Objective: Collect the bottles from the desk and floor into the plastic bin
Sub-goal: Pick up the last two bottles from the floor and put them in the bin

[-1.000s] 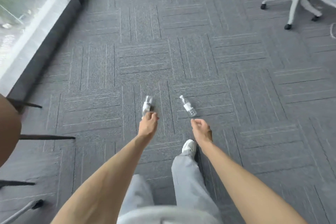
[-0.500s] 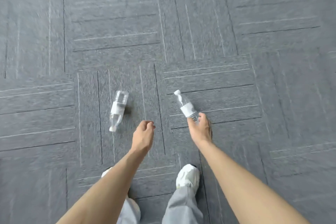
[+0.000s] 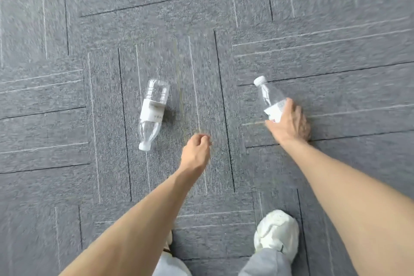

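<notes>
- One floor of grey carpet tiles (image 3: 67, 29), crossed by thin dark and pale lines, is seen across the whole view. The picture is slightly blurred.
- Two bare forearms (image 3: 139, 219) are extended forward and down from the lower edge.
- Two grey trouser legs (image 3: 266, 262) are noted at the bottom edge. One white shoe (image 3: 276, 231) is seen whole, and only a sliver of a second beside the left forearm.
- Two hands are counted. The right hand (image 3: 289, 122) is wrapped over the label and lower body of the right-side bottle (image 3: 267, 94), with the fingers curled round it. The left hand (image 3: 196, 151) is curled inward, nothing is held in it, and it is apart from both bottles.
- Two clear plastic bottles with white caps and white labels are counted. The left-side bottle (image 3: 152, 112) is lying on its side on the carpet, cap towards the person, untouched, near the left hand. The right-side bottle's cap is pointed away. Whether it is lifted cannot be told.
</notes>
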Available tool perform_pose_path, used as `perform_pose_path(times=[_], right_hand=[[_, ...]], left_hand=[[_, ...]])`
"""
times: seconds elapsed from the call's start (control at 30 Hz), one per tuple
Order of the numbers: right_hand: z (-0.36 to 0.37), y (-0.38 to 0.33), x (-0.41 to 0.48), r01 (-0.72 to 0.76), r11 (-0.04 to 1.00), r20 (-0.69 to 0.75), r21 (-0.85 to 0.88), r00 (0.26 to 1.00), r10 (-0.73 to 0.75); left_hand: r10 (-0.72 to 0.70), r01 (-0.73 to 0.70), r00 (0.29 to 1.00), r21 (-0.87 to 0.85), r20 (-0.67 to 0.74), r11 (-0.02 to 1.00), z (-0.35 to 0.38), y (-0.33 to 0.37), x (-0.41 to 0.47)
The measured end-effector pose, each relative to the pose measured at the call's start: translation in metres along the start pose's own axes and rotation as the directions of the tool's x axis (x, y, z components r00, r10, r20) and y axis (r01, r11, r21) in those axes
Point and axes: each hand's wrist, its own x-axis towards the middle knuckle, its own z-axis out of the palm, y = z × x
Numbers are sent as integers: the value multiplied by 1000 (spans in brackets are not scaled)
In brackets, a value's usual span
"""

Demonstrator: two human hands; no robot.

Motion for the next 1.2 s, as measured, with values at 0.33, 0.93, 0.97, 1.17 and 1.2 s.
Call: perform_pose_path(times=[0.33,0.93,0.97,1.17,1.2], right_hand=[[-92,-29,-137,-137,924,193,357,979,71],[-107,-83,-217,-369,790,350,490,913,210],[-97,-84,-212,-365,798,343,480,915,213],[-43,-90,-178,-334,841,327,426,924,201],[-33,-90,-170,-317,848,311,426,931,192]], left_hand=[[-80,79,996,-34,-47,996,-17,43,-108],[125,-118,986,67,-111,991,-102,54,-92],[159,-146,979,110,-126,983,-106,50,-77],[281,-140,921,445,-269,885,-116,28,30],[286,-123,912,469,-294,875,-115,25,45]])
